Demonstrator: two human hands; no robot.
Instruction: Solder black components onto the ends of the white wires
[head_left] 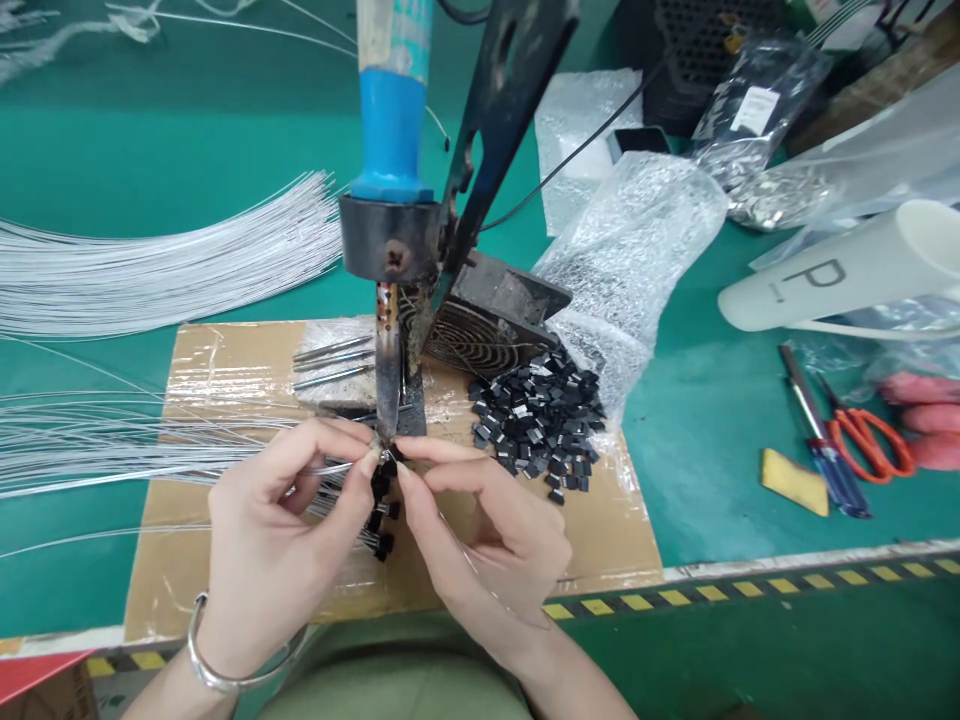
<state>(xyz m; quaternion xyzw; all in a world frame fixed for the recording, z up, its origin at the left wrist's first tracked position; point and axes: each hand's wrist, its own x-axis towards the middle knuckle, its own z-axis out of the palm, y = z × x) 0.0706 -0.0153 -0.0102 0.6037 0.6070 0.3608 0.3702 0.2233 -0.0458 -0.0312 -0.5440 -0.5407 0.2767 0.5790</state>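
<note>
A soldering iron (388, 130) with a blue handle is clamped tip-down in a black stand (495, 120). At its tip, my left hand (289, 520) is closed, thumb and forefinger pinching the end of a thin white wire (330, 469). My right hand (480, 530) meets it there, its fingertips pinched on a small black connector (392, 453). A fine strand of solder wire (502, 603) trails across my right palm. My fingertips partly hide the joint under the iron. Several wires with black connectors (384, 545) on their ends lie just below.
A pile of loose black connectors (536, 415) lies right of the iron on cardboard (600, 545), beside a dusty fan (487, 330). A bundle of white wires (165, 275) is at left. Bubble wrap (630, 260), orange-handled scissors (870, 445), a screwdriver (836, 470) and a yellow sponge (793, 482) are at right.
</note>
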